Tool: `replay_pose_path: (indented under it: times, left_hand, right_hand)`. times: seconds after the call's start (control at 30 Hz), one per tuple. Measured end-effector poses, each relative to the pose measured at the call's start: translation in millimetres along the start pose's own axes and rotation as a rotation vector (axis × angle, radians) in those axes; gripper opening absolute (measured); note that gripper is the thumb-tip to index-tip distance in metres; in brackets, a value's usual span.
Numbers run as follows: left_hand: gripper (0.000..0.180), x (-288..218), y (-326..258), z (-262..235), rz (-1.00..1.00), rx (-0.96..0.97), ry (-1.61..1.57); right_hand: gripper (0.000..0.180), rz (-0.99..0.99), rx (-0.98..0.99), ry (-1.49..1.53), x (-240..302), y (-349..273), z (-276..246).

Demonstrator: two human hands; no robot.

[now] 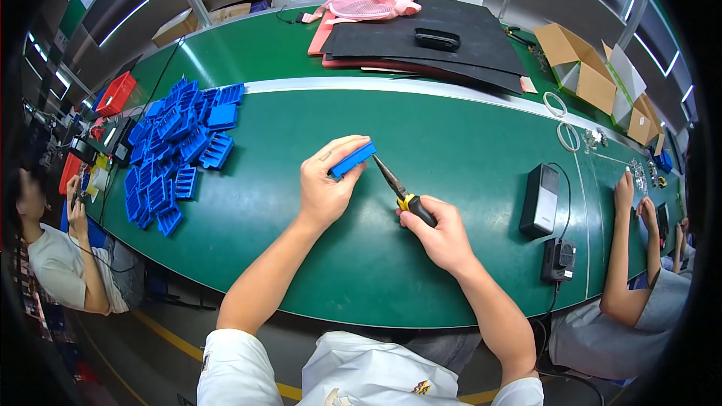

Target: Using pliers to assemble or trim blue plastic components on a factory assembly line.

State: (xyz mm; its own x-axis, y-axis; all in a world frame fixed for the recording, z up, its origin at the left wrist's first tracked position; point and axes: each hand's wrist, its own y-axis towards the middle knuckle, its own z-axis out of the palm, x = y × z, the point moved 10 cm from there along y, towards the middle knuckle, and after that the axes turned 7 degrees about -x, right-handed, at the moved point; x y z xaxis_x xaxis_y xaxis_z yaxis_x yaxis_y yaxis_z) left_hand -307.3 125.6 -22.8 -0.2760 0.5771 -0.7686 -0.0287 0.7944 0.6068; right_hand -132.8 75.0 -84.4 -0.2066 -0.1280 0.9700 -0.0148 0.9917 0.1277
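Observation:
My left hand (329, 184) is closed on a blue plastic part (352, 159), held up above the green table with its flat side toward the right. In my right hand (440, 231) are long-nose pliers (391, 181) with black and yellow handles. Their dark, narrow tip points up and left and reaches the right end of the blue part; whether it touches I cannot tell. The jaws look closed together. Off to the left lies a heap of slotted blue plastic parts (174, 126) of a similar kind.
Black sheets (429, 51) lie at the back, with a pink mesh bag (370, 1) on them. On the right stand a black-and-white power bank (539, 200) and a small cabled device (558, 259). Open cardboard boxes (575, 56) sit far right. People work at both sides.

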Motion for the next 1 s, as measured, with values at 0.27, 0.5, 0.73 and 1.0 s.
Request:
replay_pose_path:
  times: [0.27,0.5,0.73,1.0]
  left_hand:
    - [0.03,-6.3,-0.2,-0.6,0.05,-0.015,0.047]
    - [0.027,-11.3,0.6,-0.9,0.103,-0.027,0.095]
    - [0.026,-6.3,1.9,-6.7,0.043,-0.058,0.09]
    - [0.03,-3.3,3.4,-10.0,0.122,-0.057,0.13]
  right_hand:
    - [0.021,0.001,0.016,-0.062,3.3,-0.7,0.6]
    - [0.022,0.031,0.029,-0.052,3.5,-3.6,5.4]
    - [0.023,0.125,0.076,0.01,-2.2,-4.6,9.2]
    - [0.021,0.082,0.059,0.052,-7.8,-3.8,3.8]
